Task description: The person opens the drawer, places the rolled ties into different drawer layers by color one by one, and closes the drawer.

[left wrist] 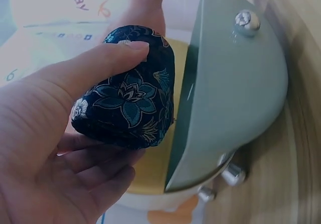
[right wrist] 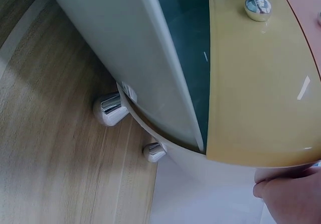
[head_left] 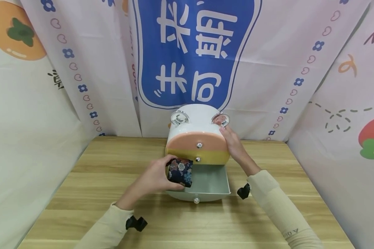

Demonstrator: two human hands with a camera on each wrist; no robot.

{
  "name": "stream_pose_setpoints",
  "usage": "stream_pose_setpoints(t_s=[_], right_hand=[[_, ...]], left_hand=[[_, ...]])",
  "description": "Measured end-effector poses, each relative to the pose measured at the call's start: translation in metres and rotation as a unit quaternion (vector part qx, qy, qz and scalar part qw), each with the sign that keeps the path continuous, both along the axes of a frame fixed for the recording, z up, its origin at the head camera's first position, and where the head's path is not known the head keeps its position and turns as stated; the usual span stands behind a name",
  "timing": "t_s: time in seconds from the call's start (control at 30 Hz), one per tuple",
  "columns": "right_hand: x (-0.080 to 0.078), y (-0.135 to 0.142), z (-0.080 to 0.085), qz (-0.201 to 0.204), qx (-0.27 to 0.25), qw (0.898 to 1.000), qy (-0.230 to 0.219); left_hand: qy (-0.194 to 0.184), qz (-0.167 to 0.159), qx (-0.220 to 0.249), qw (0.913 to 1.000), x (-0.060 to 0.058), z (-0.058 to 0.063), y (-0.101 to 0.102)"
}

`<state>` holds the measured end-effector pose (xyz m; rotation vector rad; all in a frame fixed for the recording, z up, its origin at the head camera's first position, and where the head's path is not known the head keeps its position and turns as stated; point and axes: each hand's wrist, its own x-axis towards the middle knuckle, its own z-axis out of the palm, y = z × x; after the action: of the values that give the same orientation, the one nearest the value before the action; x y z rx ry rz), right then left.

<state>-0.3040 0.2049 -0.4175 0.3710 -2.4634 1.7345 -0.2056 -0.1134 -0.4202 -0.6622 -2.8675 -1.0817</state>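
In the head view my left hand holds a small dark fabric pouch with a floral pattern, over the left part of a pale green drawer. The left wrist view shows my thumb across the top of the pouch and my fingers under it. The drawer is pulled out at the bottom of a small frog-shaped drawer cabinet. My right hand rests against the cabinet's right side. Part of it shows in the right wrist view at the cabinet's edge.
Above the green drawer are a yellow drawer and an orange drawer, both closed, with round silver knobs. The cabinet stands on small silver feet on a wooden table. Behind it hangs a printed curtain.
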Motion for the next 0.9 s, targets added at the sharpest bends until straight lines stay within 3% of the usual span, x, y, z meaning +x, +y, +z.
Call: stream_pose_setpoints(t_s=[0.47, 0.9], right_hand=[[0.001, -0.001, 0.0, -0.006, 0.001, 1.0, 0.009], [0.001, -0.001, 0.0, -0.009, -0.001, 1.0, 0.007]], left_hand=[[-0.02, -0.029, 0.013, 0.9993, -0.008, -0.023, 0.027], [-0.031, -0.048, 0.01, 0.9983, -0.018, -0.034, 0.039]])
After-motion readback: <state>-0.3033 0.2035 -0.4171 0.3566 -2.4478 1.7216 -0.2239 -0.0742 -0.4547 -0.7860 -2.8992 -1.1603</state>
